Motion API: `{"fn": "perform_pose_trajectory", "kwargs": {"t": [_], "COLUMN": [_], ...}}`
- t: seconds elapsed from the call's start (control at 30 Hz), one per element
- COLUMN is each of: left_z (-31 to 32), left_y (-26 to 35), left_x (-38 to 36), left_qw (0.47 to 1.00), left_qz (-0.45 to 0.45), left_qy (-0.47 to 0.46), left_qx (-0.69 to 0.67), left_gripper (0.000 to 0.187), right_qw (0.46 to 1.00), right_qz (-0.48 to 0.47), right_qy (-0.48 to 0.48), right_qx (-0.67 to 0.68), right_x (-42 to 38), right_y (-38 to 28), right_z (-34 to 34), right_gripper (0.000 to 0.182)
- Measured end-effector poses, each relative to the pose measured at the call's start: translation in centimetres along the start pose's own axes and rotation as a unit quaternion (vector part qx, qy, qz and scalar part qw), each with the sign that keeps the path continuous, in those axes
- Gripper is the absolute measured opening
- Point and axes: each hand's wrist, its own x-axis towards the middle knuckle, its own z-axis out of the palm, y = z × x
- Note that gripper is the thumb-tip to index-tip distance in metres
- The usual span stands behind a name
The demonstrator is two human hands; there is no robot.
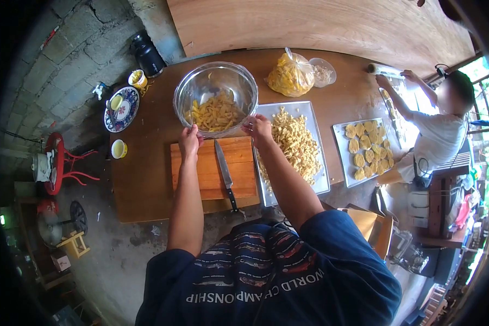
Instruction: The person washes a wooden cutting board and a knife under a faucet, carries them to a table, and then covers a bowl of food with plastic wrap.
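Observation:
A large shiny bowl [179, 95] holds cut yellow strips [218, 111]; its rim looks glossy, perhaps from clear film. My left hand [190, 141] is closed at the bowl's near left edge. At the near right edge, the fingers of my right hand [259, 129] are closed on the rim too. Just below the bowl lies a wooden cutting board [195, 168], with a black-handled knife [224, 165] along it. Under my right forearm is a metal tray [321, 182] heaped with pale cut pieces [293, 144].
Behind the tray stand a tied bag of yellow pieces [290, 76] and a small bowl [324, 73]. To the left are a patterned plate [126, 122], cups and a black flask [148, 54]. At right, a co-worker [440, 119] reaches past a tray of flat round pieces [342, 130].

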Motion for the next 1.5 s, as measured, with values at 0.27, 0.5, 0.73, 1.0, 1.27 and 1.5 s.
{"fn": "perform_pose_trajectory", "kwargs": {"t": [0.27, 0.5, 0.73, 1.0, 1.27, 1.5], "left_z": [1.4, 1.5, 1.4, 1.6, 1.7, 2.6], "left_y": [0.6, 0.0, 0.3, 1.1, -0.7, -1.5], "left_x": [-0.5, 0.2, 0.2, -0.6, 0.8, -2.8], "left_qw": [0.998, 0.996, 0.996, 0.996, 0.998, 0.948], "left_qz": [0.039, 0.040, 0.033, 0.022, 0.041, -0.064], "left_qy": [0.044, 0.059, 0.047, 0.049, 0.049, 0.022], "left_qx": [0.034, 0.061, 0.061, 0.066, -0.018, -0.311], "left_gripper": [0.029, 0.031, 0.032, 0.028, 0.030, 0.034], "right_qw": [0.989, 0.841, 0.809, 0.787, 0.978, 0.995], "right_qz": [-0.040, -0.198, -0.155, -0.159, -0.017, 0.041], "right_qy": [0.053, 0.094, 0.073, 0.067, -0.058, -0.091], "right_qx": [-0.132, -0.494, -0.561, -0.592, -0.197, -0.012], "right_x": [-0.5, -1.8, -1.4, 0.1, 1.4, -0.2], "right_y": [1.0, -0.6, -1.5, -1.2, -1.6, 0.0], "right_z": [0.7, 0.8, 1.5, 1.1, -0.2, -2.0], "right_gripper": [0.027, 0.037, 0.038, 0.041, 0.026, 0.023]}}
